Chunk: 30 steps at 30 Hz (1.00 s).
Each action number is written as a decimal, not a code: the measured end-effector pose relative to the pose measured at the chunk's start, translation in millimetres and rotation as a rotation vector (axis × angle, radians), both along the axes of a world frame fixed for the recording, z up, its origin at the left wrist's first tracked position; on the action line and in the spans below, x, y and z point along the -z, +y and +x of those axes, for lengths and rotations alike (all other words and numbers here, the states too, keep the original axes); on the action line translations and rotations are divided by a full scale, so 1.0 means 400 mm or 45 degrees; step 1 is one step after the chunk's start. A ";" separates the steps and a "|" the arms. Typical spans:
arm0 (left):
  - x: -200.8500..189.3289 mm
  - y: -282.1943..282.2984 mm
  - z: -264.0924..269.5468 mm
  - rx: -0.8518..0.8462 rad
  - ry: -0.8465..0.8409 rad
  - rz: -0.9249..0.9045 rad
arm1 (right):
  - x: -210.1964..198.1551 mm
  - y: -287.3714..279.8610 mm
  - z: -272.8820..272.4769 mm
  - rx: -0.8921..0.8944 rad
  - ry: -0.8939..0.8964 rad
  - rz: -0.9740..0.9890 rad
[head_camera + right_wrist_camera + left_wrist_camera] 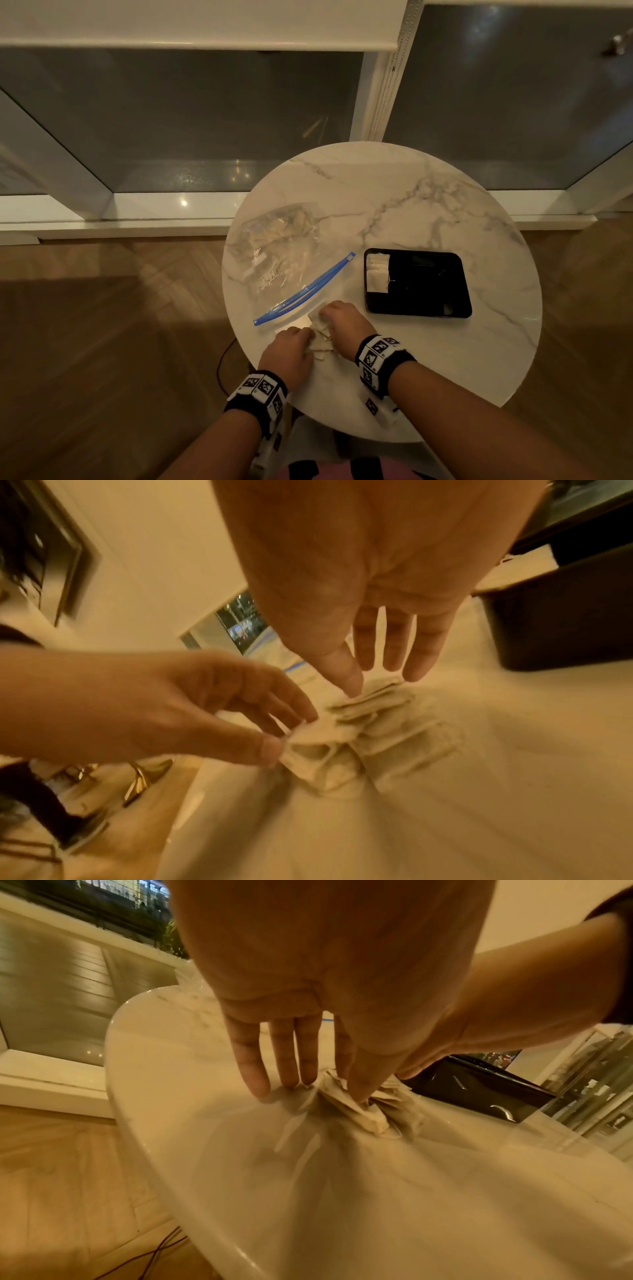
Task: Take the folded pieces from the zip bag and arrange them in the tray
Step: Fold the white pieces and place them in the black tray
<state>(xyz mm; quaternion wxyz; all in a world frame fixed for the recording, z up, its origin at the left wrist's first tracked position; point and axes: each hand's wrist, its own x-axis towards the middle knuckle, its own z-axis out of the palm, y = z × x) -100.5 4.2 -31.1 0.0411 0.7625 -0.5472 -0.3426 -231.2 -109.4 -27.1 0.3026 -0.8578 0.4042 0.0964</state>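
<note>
At the surface's near edge, the left hand (192,710) pinches and the right hand's (342,323) straight fingertips (352,683) press the light, limp, cream folded cloth pieces (359,723), best lifted by a folded edge.

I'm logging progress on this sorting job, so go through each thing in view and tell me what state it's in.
zip bag: lying flat on the table, blue zip end toward the person, pieces left inside.
tray: on the table, folded pieces stacked at its left end, the rest bare.
loose pile of folded pieces: on the table between both hands.
left hand: pinches one piece.
right hand: fingers straight, tips on the pile.
</note>
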 end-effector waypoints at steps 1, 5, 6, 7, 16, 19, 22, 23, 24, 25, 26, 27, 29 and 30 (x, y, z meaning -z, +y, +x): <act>0.001 0.003 0.003 0.006 -0.002 -0.004 | 0.010 0.001 0.005 -0.053 0.045 -0.030; 0.014 0.018 0.026 0.004 -0.014 0.001 | 0.025 0.006 0.014 -0.122 0.176 -0.086; 0.016 0.021 0.029 0.007 -0.018 -0.005 | 0.028 0.006 0.016 -0.123 0.190 -0.103; 0.019 0.025 0.031 0.009 -0.017 -0.010 | 0.029 0.007 0.018 -0.117 0.200 -0.119; 0.018 0.039 0.008 0.322 -0.109 -0.029 | 0.032 0.011 0.018 -0.005 0.162 -0.163; 0.012 0.035 0.003 0.322 -0.124 -0.024 | 0.033 0.011 0.013 0.011 0.131 -0.170; 0.005 0.021 -0.004 0.315 -0.134 -0.064 | 0.029 0.010 0.010 0.021 0.113 -0.156; 0.002 0.016 -0.007 0.320 -0.133 -0.063 | 0.028 0.009 0.010 0.033 0.099 -0.145; -0.001 0.013 -0.010 0.333 -0.132 -0.052 | 0.025 0.007 0.010 0.054 0.084 -0.124; -0.003 0.010 -0.014 0.350 -0.138 -0.038 | 0.024 0.004 0.008 0.078 0.058 -0.100; -0.005 0.008 -0.017 0.364 -0.150 -0.022 | 0.020 0.002 0.007 0.109 0.032 -0.075; -0.007 0.007 -0.018 0.378 -0.168 -0.014 | 0.016 0.000 0.006 0.143 -0.001 -0.056; -0.006 0.006 -0.019 0.395 -0.189 -0.004 | 0.006 -0.002 0.002 0.217 -0.047 -0.029; -0.005 0.006 -0.019 0.400 -0.193 0.003 | -0.001 -0.004 -0.001 0.257 -0.070 -0.018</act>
